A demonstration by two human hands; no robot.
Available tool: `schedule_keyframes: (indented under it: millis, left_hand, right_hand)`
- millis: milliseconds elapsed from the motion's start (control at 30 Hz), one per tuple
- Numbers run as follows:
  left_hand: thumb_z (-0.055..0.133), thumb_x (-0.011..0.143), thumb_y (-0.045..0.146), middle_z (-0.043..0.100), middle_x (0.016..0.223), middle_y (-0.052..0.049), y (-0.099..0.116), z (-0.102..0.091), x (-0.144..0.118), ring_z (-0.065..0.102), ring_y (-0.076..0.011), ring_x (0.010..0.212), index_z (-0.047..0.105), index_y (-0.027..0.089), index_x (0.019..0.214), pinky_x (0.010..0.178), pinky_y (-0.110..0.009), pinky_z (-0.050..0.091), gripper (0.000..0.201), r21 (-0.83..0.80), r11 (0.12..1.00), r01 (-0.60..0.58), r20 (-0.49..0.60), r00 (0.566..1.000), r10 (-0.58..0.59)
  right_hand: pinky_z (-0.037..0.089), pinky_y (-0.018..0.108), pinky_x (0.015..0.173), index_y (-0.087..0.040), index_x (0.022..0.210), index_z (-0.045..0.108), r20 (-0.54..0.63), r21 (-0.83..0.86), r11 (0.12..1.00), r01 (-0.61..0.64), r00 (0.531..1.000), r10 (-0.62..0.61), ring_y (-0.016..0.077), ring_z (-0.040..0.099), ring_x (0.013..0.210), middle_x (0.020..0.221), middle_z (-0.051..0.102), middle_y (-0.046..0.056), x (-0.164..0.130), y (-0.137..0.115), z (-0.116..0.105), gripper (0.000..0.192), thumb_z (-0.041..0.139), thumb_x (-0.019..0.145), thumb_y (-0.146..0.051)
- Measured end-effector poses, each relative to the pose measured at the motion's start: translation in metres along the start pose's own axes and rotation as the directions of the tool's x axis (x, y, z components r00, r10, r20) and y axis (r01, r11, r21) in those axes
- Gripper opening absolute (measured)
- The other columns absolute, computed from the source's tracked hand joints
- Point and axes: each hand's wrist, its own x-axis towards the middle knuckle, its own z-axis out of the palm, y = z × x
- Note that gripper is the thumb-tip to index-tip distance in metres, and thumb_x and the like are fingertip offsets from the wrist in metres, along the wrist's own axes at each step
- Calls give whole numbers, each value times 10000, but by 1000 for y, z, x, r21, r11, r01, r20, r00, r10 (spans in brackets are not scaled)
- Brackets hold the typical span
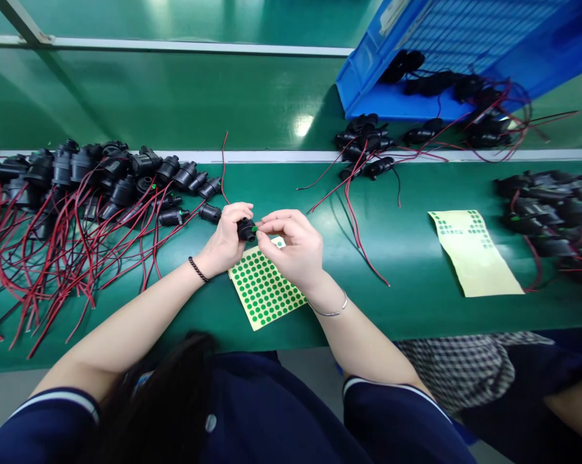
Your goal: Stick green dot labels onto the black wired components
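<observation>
In my left hand (231, 237) is a small black pump (247, 229), a cylindrical plastic part, with the fingers wrapped round it. My right hand (293, 248) has thumb and fingertips pinched on a green round sticker (254, 229), which touches the end of the pump. Beneath both hands lies a pale yellow sheet of green dots (266, 290), partly covered by the right hand. Just left of the left hand, another black pump (209, 212) rests on the green tabletop.
A pile of black pumps (85, 167) with tangled red wires (78, 258) covers the left side. Several more lie by a blue crate (363, 84) tipped on its side and in another pile (556, 212). At right is a mostly used sticker sheet (484, 258), near a seated person's checked clothing (459, 367).
</observation>
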Motion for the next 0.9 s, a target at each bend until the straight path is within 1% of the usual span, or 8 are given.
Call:
schedule_keyframes:
  millis: [67,200,333,500,667,900]
  left_hand:
    - [411,910,85,492,1142,-83,0,0,0,546,-228,1190,331,261,1221,975,-516,529,366,2,1000,-3,3,1000,3]
    - [413,917,105,499,1145,-74,0,1,-1,549,-235,1185,319,281,1213,968,-538,529,358,16,1000,13,14,1000,-13]
    - [403,921,106,503,1142,-77,0,1,-1,549,-227,1185,319,279,1210,969,-530,533,347,54,999,0,14,1000,0]
    - [406,930,115,506,1140,-74,0,0,-1,545,-221,1195,326,278,1206,979,-509,528,330,69,997,-15,13,1000,14]
    - [424,952,164,517,1145,-74,0,0,-2,558,-225,1188,325,283,1191,975,-516,526,285,89,996,-8,25,1000,6]
    - [433,969,202,524,1147,-79,-1,0,-3,563,-219,1169,337,283,1184,958,-499,534,250,101,995,-8,37,999,4]
  right_hand:
    - [618,369,772,-234,790,670,-6,-41,999,33,999,-33,192,704,869,873,710,43,0,0,0,100,653,810,-137]
    - [616,366,756,-242,786,679,8,-100,995,27,1000,-26,191,705,854,869,722,39,1,-1,-1,103,640,817,-152]
    - [608,367,753,-242,782,681,11,-99,995,24,1000,-23,191,701,843,867,723,40,1,-1,-1,107,635,816,-152]
    - [602,358,742,-240,784,681,9,-82,995,58,998,-57,191,697,838,862,719,40,1,-1,-1,122,640,810,-128]
    - [594,367,764,-246,775,678,35,-97,994,44,999,-41,193,693,838,862,720,35,1,-2,-3,129,638,808,-128]
    - [603,355,749,-262,762,676,52,-162,984,76,996,-69,187,701,819,847,729,24,2,-4,-4,135,634,823,-148]
